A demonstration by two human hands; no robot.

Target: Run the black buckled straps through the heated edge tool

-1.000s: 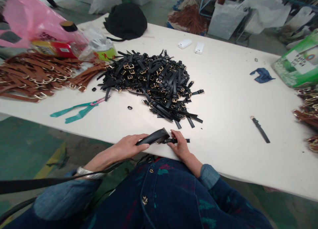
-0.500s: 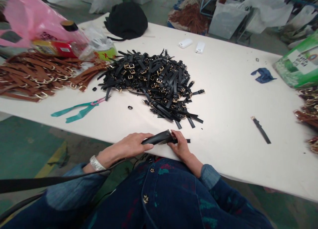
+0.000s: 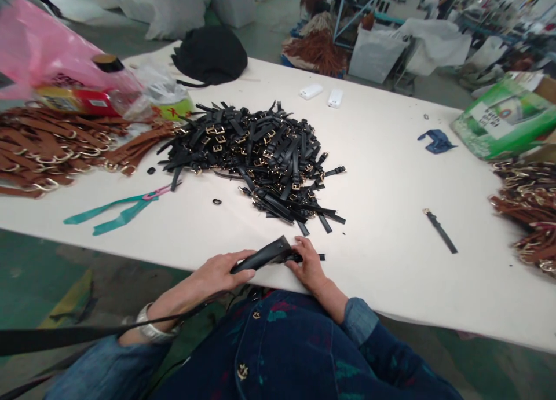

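Across the frame's middle, the white table [image 3: 382, 186] carries a pile of black buckled straps [image 3: 260, 151] at upper centre. At lower centre, the left hand [image 3: 217, 275] grips a wide black strap [image 3: 264, 254]; the right hand [image 3: 310, 267], fingers bent, pinches a small black strap [image 3: 321, 257] near the table's front edge.
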